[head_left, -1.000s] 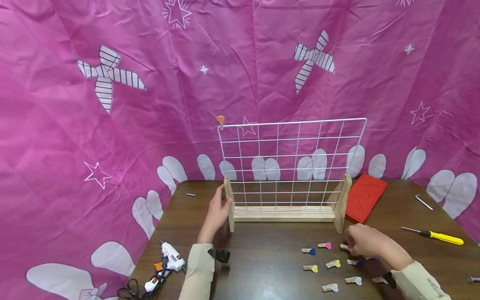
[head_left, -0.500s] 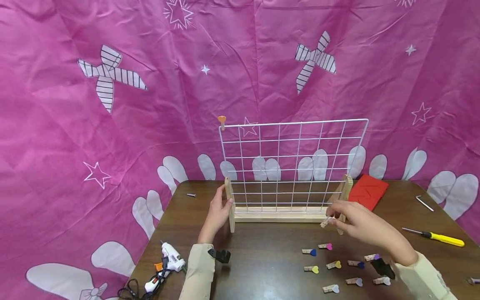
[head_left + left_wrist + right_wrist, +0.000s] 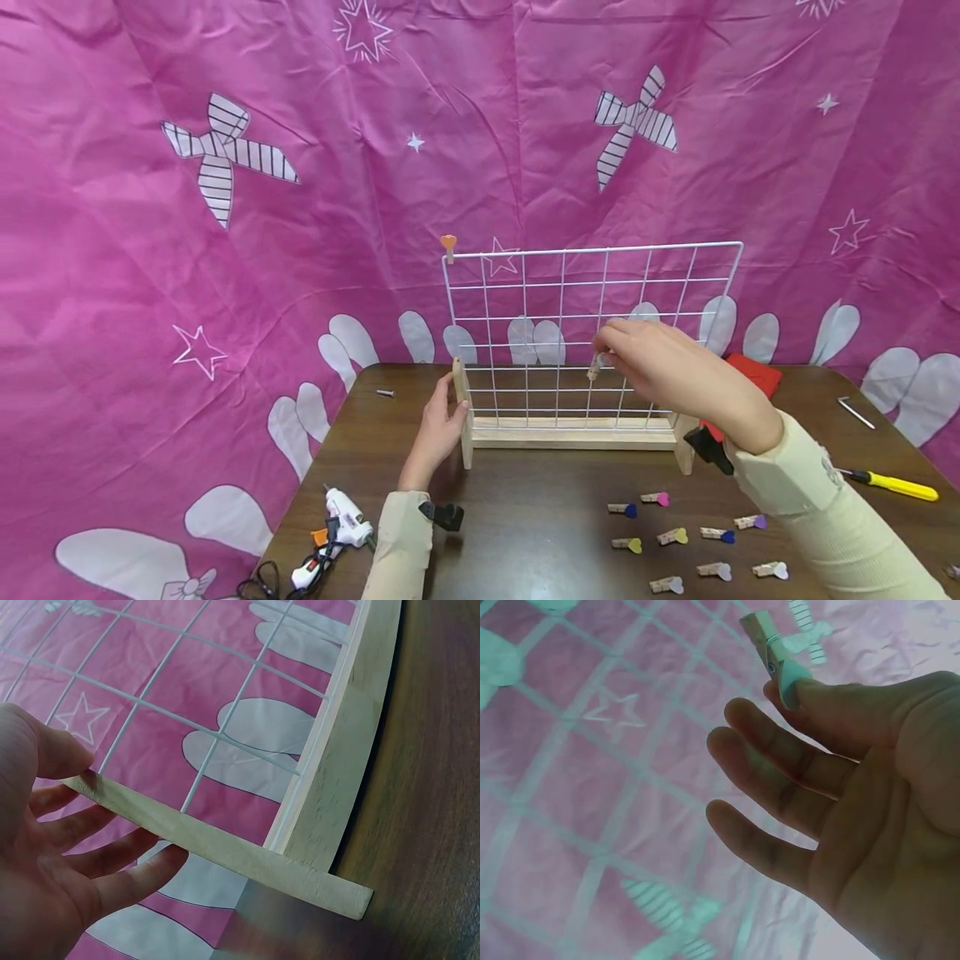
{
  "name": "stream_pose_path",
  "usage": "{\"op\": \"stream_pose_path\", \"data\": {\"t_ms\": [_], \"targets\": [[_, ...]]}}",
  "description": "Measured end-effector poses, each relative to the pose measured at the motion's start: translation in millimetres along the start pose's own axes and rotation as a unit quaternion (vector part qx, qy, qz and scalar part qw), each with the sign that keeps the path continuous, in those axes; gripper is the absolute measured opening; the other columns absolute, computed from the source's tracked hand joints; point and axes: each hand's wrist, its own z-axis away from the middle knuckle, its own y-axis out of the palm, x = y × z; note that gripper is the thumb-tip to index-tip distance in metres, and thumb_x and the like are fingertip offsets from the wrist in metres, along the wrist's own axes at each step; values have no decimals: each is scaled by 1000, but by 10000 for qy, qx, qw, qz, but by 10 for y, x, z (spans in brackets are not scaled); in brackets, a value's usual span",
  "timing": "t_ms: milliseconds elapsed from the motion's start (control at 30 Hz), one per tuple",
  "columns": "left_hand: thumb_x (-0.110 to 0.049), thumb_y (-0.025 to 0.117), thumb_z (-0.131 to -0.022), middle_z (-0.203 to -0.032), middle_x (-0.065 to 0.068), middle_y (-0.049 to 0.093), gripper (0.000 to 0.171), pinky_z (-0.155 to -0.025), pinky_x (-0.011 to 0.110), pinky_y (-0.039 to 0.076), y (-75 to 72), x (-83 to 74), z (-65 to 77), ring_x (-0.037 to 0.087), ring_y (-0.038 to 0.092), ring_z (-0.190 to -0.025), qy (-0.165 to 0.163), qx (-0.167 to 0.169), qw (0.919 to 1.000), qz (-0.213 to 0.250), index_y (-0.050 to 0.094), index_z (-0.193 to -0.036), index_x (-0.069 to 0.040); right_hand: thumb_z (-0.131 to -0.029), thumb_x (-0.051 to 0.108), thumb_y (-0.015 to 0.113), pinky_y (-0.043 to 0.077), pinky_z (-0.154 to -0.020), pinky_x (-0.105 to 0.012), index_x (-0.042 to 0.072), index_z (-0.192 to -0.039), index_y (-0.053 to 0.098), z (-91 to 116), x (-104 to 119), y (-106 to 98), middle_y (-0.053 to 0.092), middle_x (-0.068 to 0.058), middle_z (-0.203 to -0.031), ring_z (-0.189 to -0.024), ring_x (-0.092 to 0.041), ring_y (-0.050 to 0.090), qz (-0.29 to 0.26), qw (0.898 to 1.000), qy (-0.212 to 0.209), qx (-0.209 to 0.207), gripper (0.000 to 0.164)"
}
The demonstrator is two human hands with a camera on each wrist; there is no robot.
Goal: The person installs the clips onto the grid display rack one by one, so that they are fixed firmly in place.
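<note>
Right hand [image 3: 667, 367] has raised clothespin [image 3: 774, 654], partly hiding grid [image 3: 560, 342].

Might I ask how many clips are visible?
11: one clip in the right hand, one orange clip on the grid, nine clips on the table; the right sleeve may hide more.

Craft workspace (pink backdrop [image 3: 480, 125]): glue gun [image 3: 347, 515], screwdriver [image 3: 900, 487]

A small wooden clothespin [image 3: 594, 369] tipped with a pale heart [image 3: 792, 681] is held tilted before a white wire grid [image 3: 561, 317] standing in its light wooden stand [image 3: 573, 439].
</note>
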Motion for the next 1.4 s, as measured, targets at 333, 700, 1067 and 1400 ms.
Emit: {"op": "stream_pose_path", "data": {"t_ms": [333, 700, 1067, 1400], "targets": [[-1, 49, -92, -125, 23, 49, 49, -91, 46, 44, -16, -161, 2, 33, 50, -113, 262, -27, 9995, 144, 32, -138, -3, -81, -1, 61, 45, -62, -34, 10, -85, 62, -897, 149, -443, 55, 0, -80, -72, -21, 54, 884, 9958, -123, -205, 12], [-2, 49, -92, -122, 22, 51, 50, -88, 45, 47, 28, -58, -27, 31, 52, -110, 100, -47, 9999, 34, 31, -138, -4, -84, -1, 52, 46, -55, -40, 6, -77, 61, -1670, 223, -529, 50, -7, -79, -74, -27, 50, 1530, 9875, 11, -389, 13], [-5, 49, -93, -127, 19, 48, 50, -89, 48, 45, 30, -60, 11, 30, 49, -115, -66, -4, 9999, -81, 31, -139, -6, -72, 1, 58, 47, -59, -39, 8, -75, 66, -2032, 297, -383, 51, -9, -87, -87, -28, 46, 1791, 9833, 272, 167, 10], [-5, 49, -93, -129, 18, 47, 50, -90, 48, 44, 14, -45, 6, 30, 48, -116, -104, 0, 9999, -123, 31, -139, -8, -80, 8, 57, 47, -63, -41, 5, -87, 64, -1991, 315, -345, 51, -10, -90, -88, -30, 47, 1398, 9878, 508, 471, 11]]}}
